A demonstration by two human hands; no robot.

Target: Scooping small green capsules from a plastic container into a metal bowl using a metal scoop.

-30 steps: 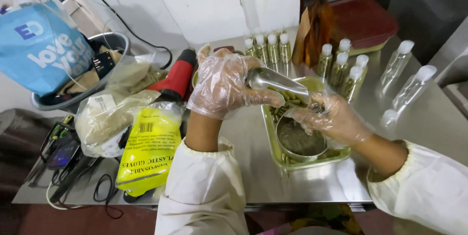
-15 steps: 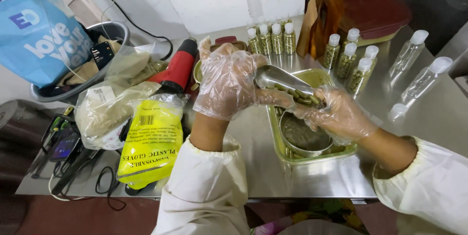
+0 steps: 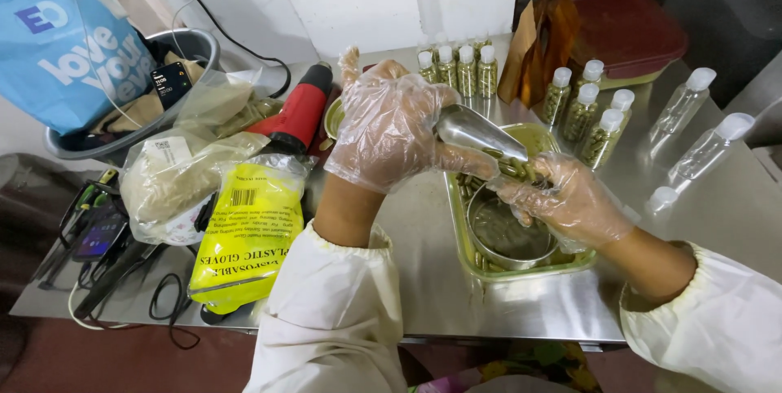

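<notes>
Over the middle of the steel table [image 3: 407,279], the left hand [image 3: 391,124], in a clear plastic glove, is closed around a metal scoop [image 3: 476,131] tilted down to the right. The gloved right hand [image 3: 570,197] has its fingers pinched together at the scoop's lower lip, among green capsules [image 3: 511,168]. Both hover above a green tray [image 3: 464,238] holding a round metal bowl [image 3: 509,238]. Filled capped bottles [image 3: 456,67] stand at the far side; a yellow glove packet [image 3: 244,230] lies to the left.
</notes>
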